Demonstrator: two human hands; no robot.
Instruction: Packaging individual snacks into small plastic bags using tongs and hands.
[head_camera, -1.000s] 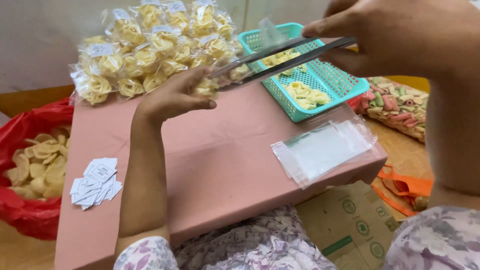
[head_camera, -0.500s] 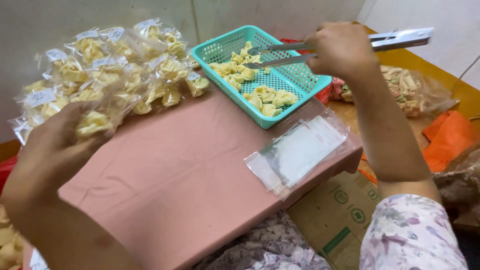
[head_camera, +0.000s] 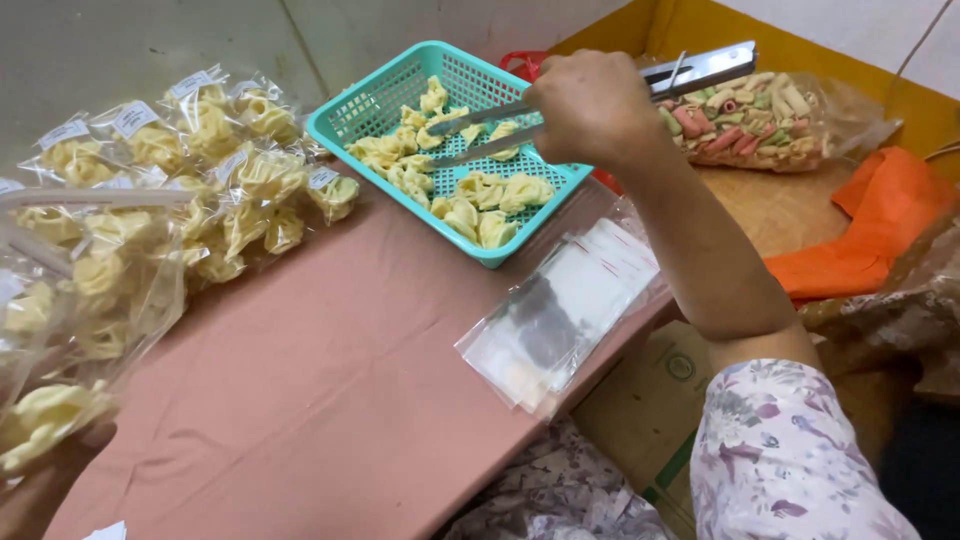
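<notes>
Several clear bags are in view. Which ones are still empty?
The flat stack of clear bags beside the turquoise basket, near the table's front edge, is empty. The bags at the left all hold yellow snacks.

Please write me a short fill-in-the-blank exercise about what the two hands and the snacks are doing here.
1. The right hand holds metal ____ over the basket.
2. The basket is coloured ____.
3. The left hand holds a clear ____ with yellow snacks in it.
4. The stack of empty bags lies on the ____ board.

Missing words: tongs; teal; bag; pink
</notes>
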